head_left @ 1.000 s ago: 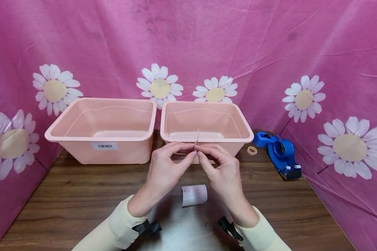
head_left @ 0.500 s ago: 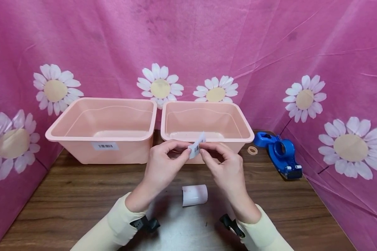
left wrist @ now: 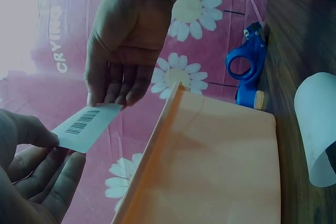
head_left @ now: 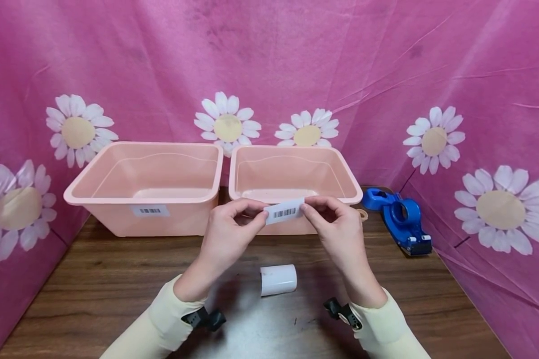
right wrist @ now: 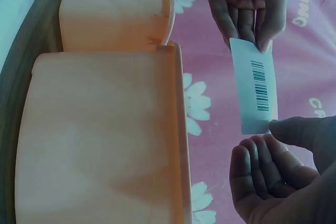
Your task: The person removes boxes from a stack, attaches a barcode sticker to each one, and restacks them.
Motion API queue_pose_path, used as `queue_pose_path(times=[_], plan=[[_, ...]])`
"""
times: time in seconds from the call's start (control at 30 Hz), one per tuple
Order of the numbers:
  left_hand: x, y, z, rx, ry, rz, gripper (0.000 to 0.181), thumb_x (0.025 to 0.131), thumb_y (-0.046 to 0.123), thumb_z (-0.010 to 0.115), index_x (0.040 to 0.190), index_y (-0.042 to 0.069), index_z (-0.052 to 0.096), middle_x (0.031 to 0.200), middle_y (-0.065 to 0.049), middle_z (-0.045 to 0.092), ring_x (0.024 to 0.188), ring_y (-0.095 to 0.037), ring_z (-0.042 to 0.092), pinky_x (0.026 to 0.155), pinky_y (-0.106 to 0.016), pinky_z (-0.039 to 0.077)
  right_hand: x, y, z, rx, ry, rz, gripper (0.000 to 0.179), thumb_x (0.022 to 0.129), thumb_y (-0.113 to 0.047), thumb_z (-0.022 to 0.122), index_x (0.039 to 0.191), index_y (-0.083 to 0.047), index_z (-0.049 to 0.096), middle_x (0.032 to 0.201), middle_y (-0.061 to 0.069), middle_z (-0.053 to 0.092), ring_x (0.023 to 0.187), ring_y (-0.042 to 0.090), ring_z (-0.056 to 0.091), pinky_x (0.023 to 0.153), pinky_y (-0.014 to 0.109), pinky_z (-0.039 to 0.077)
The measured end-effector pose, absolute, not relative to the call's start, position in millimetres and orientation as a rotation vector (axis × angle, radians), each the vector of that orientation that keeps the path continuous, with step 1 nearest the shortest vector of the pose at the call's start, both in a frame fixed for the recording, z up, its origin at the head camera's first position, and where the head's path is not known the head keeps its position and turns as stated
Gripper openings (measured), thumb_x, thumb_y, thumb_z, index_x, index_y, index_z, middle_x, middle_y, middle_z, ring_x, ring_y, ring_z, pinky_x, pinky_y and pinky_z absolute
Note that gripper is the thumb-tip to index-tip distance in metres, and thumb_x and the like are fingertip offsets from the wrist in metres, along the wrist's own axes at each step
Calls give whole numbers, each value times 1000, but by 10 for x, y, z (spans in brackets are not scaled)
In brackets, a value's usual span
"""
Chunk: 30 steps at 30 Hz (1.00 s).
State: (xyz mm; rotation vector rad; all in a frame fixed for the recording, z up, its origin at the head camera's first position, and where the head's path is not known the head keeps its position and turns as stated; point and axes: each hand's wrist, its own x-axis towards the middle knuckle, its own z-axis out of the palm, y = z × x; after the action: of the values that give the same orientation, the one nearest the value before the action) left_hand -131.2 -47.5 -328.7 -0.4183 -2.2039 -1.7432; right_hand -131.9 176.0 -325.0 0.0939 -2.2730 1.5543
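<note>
A white barcode label (head_left: 284, 211) is stretched between my two hands, its printed face toward me in the head view. My left hand (head_left: 226, 239) pinches its left end between thumb and fingers. At the opposite end, my right hand (head_left: 341, 239) pinches the corner, as the right wrist view shows with the label (right wrist: 256, 87) held flat. Behind the label stands the right pink bin (head_left: 296, 172), whose front wall it partly covers in the head view. On the tabletop below the hands lies a curled white sheet (head_left: 278, 279).
The left pink bin (head_left: 145, 219) carries a barcode label (head_left: 150, 210) on its front. A blue tape dispenser (head_left: 404, 222) stands at the right, with a small tan ring (head_left: 363, 215) beside it. A pink flowered cloth (head_left: 269, 60) hangs behind the wooden table (head_left: 139, 269).
The label has turned from edge-on to facing me, barcode visible. My right hand has shifted right, my left slightly left, and both now pinch its opposite ends.
</note>
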Motion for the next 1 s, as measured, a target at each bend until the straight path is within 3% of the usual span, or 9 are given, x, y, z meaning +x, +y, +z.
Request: queue_pose_path(times=[0.33, 1.0], plan=[[-1338, -488, -3304, -386, -2205, -1738, 11, 95, 7, 87, 105, 10, 88, 96, -8, 85, 77, -13, 71, 72, -17, 59, -1301, 1760, -3255, 52, -2270, 1598, 15, 99, -16, 88, 109, -5, 85, 97, 6, 80, 81, 12, 70, 70, 17, 59], [-1526, -376, -3531, -303, -2214, -1711, 5, 93, 10, 89, 95, 8, 86, 91, -9, 84, 76, -9, 72, 71, -15, 60, -1354, 1809, -3360, -11, -2350, 1560, 19, 100, -24, 88, 111, -8, 86, 102, 12, 80, 85, 13, 67, 72, 16, 59]])
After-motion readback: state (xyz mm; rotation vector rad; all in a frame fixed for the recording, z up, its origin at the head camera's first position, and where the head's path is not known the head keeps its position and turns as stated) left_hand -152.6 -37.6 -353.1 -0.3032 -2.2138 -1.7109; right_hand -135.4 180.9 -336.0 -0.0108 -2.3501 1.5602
